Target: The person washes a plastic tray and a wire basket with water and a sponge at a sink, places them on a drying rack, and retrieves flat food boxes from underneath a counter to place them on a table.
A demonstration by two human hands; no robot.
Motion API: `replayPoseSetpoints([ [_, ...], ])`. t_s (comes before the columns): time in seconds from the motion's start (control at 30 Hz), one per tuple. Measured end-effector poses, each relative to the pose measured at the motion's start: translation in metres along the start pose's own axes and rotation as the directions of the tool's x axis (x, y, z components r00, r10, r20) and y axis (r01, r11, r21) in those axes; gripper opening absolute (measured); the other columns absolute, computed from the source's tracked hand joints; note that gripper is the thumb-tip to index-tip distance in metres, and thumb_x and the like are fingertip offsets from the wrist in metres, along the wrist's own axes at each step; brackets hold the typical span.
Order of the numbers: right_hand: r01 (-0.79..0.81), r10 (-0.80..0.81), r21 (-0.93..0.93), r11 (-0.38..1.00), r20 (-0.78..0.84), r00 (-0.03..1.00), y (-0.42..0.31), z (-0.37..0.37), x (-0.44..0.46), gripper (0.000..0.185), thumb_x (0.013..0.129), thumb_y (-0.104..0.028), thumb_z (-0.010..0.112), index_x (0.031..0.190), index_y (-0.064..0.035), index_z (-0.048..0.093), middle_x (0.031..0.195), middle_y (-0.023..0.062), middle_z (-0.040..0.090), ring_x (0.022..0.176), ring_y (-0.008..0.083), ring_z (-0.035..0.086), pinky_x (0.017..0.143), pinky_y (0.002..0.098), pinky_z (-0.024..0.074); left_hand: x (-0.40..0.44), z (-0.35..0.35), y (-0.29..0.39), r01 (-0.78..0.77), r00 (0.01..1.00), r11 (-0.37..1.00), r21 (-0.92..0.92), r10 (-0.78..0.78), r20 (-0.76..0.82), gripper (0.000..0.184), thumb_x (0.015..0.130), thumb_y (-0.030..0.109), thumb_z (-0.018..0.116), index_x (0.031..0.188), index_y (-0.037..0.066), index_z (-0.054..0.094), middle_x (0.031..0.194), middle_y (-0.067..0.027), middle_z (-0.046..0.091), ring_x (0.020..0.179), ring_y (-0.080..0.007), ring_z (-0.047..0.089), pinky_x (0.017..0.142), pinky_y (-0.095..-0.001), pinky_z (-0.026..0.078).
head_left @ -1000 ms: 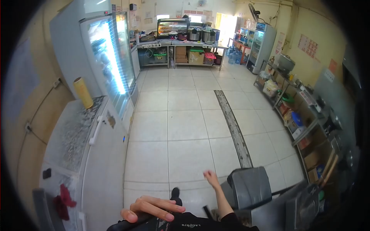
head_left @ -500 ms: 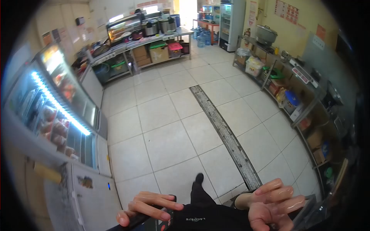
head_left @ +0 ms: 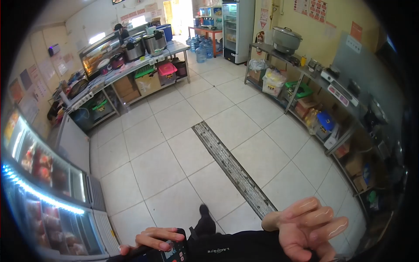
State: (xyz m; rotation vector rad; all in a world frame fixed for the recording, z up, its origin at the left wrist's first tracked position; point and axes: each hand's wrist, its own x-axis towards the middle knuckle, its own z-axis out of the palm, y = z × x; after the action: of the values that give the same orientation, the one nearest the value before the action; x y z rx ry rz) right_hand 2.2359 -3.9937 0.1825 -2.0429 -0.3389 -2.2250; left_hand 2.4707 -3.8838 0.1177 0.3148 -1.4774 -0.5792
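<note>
My left hand [head_left: 153, 239] is at the bottom of the head view, its fingers curled over a black handheld device [head_left: 175, 252] with a small screen and several buttons. The exact kind of device cannot be made out. My right hand [head_left: 309, 228] is held palm up in the air at the lower right, fingers loosely bent and apart, with nothing in it. Its skin shines as if wet. Between the hands is my black clothing [head_left: 235, 245] with small white lettering, and one dark shoe [head_left: 204, 209] shows on the tiles.
A drain grate [head_left: 231, 166] crosses the tiled floor. Lit display fridges [head_left: 78, 212] line the left side. A counter [head_left: 176, 49] with cookers stands at the back left. Along the right runs a metal shelf [head_left: 301, 70] with a large pot [head_left: 286, 40]. Water jugs [head_left: 200, 54] stand near an upright fridge [head_left: 238, 32].
The view has moved forward through the room; the fridges slide down and left, and the back counter looks nearer. The device in my left hand shows more of its face. My right hand stays empty.
</note>
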Motion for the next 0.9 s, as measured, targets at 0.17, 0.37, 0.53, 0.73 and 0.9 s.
replayPoseSetpoints([
  [0.17,-0.245,0.17,-0.195,0.95,-0.337,0.926,0.18,-0.006,-0.075,0.013,0.083,-0.02,0.051,0.095,-0.0228,0.054,0.082,0.002,0.035,0.066,0.0146,0.037,0.055,0.0251,0.031,0.095,-0.083,-0.132,0.153,0.979,0.975,-0.158,-0.128,0.16,0.048,0.088,0.042,0.03,0.132,0.026,0.021,0.099,-0.0199,0.048,0.094,-0.047,0.05,0.091,-0.058,0.032],
  [0.37,-0.634,0.962,-0.749,-0.193,-0.27,0.027,0.338,-0.084,-0.292,0.041,0.075,-0.007,0.053,0.115,-0.0055,0.045,0.09,0.0118,0.048,0.076,0.0219,0.046,0.068,0.0328,0.0398,0.218,-0.166,-0.293,0.081,0.984,0.993,-0.08,-0.067,0.164,0.05,0.087,0.043,0.037,0.13,0.025,0.021,0.097,-0.0176,0.052,0.087,-0.0459,0.055,0.089,-0.0543,0.038],
  [0.53,-0.196,0.764,-0.86,-0.472,-0.288,-0.578,0.297,-0.126,-0.486,0.055,0.073,-0.021,0.059,0.123,-0.008,0.038,0.117,0.0215,0.044,0.11,0.0356,0.042,0.091,0.0396,0.0369,0.299,-0.238,-0.435,0.071,0.987,0.978,-0.198,-0.04,0.157,0.044,0.088,0.037,0.038,0.128,0.024,0.026,0.096,-0.0189,0.052,0.088,-0.0505,0.052,0.083,-0.0576,0.041],
  [0.73,-0.141,0.519,-0.714,-0.686,-0.345,-0.782,0.444,-0.131,-0.587,0.059,0.071,-0.022,0.061,0.123,-0.0089,0.037,0.114,0.0209,0.046,0.109,0.0304,0.044,0.09,0.0381,0.0384,0.403,-0.317,-0.6,0.092,0.995,0.953,-0.289,-0.082,0.047,0.042,0.088,0.037,0.039,0.126,0.023,0.029,0.103,-0.0198,0.045,0.098,-0.0544,0.044,0.079,-0.0566,0.044],
  [0.9,-0.435,0.774,-0.724,-0.535,-0.215,-0.595,0.687,-0.175,-0.665,0.062,0.069,-0.023,0.063,0.123,-0.0097,0.036,0.112,0.0203,0.049,0.108,0.0261,0.047,0.089,0.0369,0.0396,0.497,-0.374,-0.706,0.048,0.989,0.962,-0.268,-0.083,-0.122,0.062,0.074,0.018,0.064,0.124,0.026,0.028,0.107,-0.015,0.035,0.096,-0.0511,0.047,0.078,-0.0506,0.047],
])
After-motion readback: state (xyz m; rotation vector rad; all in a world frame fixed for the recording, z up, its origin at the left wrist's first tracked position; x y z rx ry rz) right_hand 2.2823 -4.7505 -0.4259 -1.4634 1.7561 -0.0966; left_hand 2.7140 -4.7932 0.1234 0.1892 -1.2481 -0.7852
